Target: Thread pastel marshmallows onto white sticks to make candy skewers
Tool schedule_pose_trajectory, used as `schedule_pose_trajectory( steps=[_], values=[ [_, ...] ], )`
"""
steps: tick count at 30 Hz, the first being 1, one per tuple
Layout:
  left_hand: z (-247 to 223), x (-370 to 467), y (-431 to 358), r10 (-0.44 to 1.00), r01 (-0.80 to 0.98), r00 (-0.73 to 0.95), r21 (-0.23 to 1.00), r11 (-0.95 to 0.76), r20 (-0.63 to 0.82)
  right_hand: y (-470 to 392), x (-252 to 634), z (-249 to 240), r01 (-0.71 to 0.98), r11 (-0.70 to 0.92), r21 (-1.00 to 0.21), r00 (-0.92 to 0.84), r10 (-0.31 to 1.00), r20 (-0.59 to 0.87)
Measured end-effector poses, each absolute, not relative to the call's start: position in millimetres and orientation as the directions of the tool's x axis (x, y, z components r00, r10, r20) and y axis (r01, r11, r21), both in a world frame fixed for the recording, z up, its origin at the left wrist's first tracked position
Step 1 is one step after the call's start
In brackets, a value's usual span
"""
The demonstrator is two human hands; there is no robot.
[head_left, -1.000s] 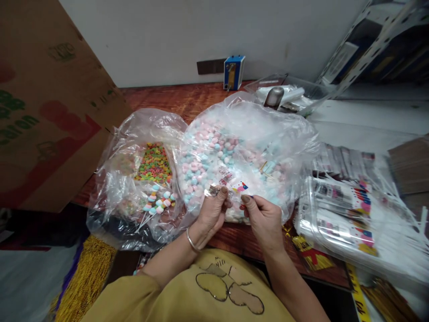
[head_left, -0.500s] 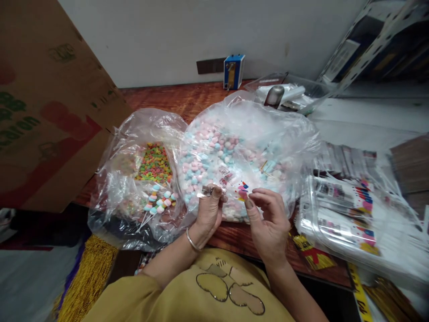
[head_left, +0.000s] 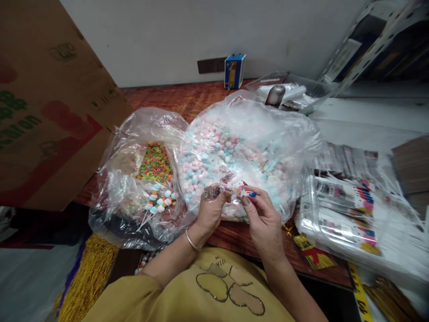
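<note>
My left hand [head_left: 209,210] and my right hand [head_left: 263,214] pinch the two ends of a small clear printed wrapper [head_left: 231,188] between them, just above the table's front edge. Right behind the hands lies a big clear bag of pink, blue and white marshmallows [head_left: 228,147]. To the left sits a second clear bag holding colourful cereal rings [head_left: 154,163] and a few finished marshmallow sticks [head_left: 157,203]. A bangle is on my left wrist.
A stack of clear printed wrappers [head_left: 351,210] lies at the right. A large cardboard box [head_left: 43,103] leans at the left. At the back of the wooden table [head_left: 174,96] stand a small blue device [head_left: 233,70] and a clear tray with a metal object [head_left: 288,91].
My right hand opened its fingers and then closed again on the wrapper's right end, moving nearer my left hand. The bags have not moved.
</note>
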State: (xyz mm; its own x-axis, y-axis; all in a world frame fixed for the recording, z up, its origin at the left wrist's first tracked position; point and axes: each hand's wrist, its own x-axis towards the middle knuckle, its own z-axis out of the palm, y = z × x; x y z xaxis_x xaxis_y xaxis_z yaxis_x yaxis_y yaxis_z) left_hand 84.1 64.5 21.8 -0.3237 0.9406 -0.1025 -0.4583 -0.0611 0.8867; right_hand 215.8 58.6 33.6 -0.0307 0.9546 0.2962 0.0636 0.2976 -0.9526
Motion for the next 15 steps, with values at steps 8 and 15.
schedule_pose_trajectory(
  steps=[8, 15],
  values=[
    [26.0, 77.4, 69.9, 0.95, -0.541, -0.262, 0.841, 0.0, -0.168, 62.9, 218.2, 24.6, -0.099, 0.174, -0.98, -0.034, 0.983, 0.178],
    [18.1, 80.6, 72.7, 0.941, -0.487, -0.289, 0.873, 0.013, -0.175, 60.2, 214.6, 30.5, -0.008, 0.195, -0.981, -0.02, 0.981, 0.195]
  ],
)
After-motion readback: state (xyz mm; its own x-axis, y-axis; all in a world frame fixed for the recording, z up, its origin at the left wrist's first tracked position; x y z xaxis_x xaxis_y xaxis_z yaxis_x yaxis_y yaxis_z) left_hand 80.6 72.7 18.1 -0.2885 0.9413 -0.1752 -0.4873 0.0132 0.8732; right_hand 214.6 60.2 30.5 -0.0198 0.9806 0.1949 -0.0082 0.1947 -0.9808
